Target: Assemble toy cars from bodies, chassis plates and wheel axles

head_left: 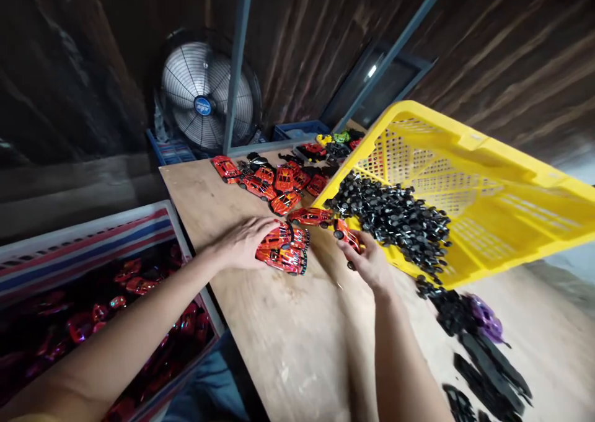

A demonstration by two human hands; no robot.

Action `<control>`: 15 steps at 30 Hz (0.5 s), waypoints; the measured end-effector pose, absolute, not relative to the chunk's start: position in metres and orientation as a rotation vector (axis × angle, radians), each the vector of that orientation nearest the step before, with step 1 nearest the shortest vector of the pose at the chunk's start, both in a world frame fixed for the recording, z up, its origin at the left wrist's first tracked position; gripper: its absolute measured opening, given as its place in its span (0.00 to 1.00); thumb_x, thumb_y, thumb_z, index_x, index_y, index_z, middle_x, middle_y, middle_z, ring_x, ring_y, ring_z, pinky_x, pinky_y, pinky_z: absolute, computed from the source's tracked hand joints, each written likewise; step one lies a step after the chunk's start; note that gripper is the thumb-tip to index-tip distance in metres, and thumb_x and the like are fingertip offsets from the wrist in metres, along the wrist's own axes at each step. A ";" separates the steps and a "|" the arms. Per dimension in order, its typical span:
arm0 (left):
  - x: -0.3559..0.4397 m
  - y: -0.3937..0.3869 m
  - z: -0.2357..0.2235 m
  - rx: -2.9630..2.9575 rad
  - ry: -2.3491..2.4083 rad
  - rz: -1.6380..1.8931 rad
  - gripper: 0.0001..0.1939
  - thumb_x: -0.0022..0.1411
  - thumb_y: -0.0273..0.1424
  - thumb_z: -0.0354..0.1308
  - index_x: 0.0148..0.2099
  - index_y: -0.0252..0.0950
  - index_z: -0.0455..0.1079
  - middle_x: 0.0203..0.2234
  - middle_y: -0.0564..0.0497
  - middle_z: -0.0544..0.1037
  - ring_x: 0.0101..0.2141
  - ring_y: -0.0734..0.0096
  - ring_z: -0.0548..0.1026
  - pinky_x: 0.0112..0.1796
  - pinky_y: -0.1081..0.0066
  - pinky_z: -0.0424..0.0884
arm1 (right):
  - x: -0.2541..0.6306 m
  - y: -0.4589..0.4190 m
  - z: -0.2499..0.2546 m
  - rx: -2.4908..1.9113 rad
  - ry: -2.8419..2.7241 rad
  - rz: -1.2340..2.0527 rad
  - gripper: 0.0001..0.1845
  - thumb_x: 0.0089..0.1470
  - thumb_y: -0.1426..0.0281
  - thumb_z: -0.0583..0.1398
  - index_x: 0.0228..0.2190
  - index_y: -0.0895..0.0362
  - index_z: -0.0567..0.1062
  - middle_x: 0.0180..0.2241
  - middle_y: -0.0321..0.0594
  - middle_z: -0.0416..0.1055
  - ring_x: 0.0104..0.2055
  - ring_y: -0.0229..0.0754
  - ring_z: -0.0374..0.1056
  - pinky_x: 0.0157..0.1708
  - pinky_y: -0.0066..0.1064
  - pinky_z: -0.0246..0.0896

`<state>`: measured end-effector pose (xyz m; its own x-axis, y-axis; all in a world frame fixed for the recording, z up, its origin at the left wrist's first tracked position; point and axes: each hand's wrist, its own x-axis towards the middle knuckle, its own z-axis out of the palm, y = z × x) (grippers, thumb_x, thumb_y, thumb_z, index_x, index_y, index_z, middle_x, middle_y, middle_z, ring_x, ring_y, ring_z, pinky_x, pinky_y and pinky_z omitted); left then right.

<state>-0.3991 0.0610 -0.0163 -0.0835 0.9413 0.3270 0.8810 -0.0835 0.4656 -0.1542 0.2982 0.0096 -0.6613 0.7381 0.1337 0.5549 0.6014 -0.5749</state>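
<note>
red toy cars, wheeled, lie clustered on the wooden table; the work seems partway, with loose black wheels heaped in the tilted yellow crate and car bodies left in the striped crate. the left hand, palm down, clasps two cars; the right hand pinches another car between thumb and fingers.
</note>
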 end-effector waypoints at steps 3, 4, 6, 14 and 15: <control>-0.397 0.075 -0.010 2.083 1.964 0.907 0.47 0.41 0.40 0.71 0.61 0.34 0.58 0.61 0.36 0.64 0.60 0.48 0.64 0.60 0.55 0.63 | -0.187 0.301 0.011 -0.677 -2.435 0.984 0.39 0.44 0.44 0.64 0.50 0.57 0.71 0.49 0.47 0.71 0.47 0.50 0.69 0.47 0.43 0.67; -0.396 0.078 -0.008 2.073 1.935 0.911 0.46 0.40 0.40 0.71 0.60 0.34 0.59 0.59 0.37 0.67 0.57 0.48 0.67 0.58 0.55 0.65 | -0.197 0.301 0.009 -0.596 -2.444 1.057 0.39 0.44 0.43 0.64 0.50 0.56 0.70 0.50 0.47 0.71 0.50 0.51 0.68 0.51 0.45 0.65; -0.396 0.080 -0.007 2.040 1.896 0.933 0.41 0.40 0.38 0.71 0.57 0.36 0.61 0.51 0.41 0.73 0.50 0.51 0.72 0.53 0.57 0.69 | -0.211 0.303 0.002 -0.533 -2.447 1.147 0.38 0.47 0.42 0.60 0.51 0.54 0.71 0.48 0.46 0.72 0.53 0.53 0.67 0.55 0.48 0.63; -0.414 0.059 -0.021 1.789 2.049 1.253 0.50 0.44 0.39 0.72 0.66 0.40 0.53 0.61 0.40 0.64 0.60 0.50 0.64 0.59 0.53 0.64 | -0.235 0.295 -0.039 -0.449 -2.268 1.286 0.44 0.59 0.39 0.36 0.65 0.52 0.57 0.64 0.45 0.58 0.67 0.50 0.54 0.62 0.50 0.55; -0.414 0.061 -0.022 1.810 2.079 1.222 0.60 0.41 0.42 0.74 0.70 0.39 0.45 0.65 0.36 0.57 0.64 0.46 0.58 0.61 0.50 0.60 | -0.241 0.292 -0.041 -0.422 -2.258 1.304 0.45 0.59 0.39 0.34 0.64 0.52 0.58 0.64 0.45 0.60 0.66 0.50 0.55 0.62 0.49 0.55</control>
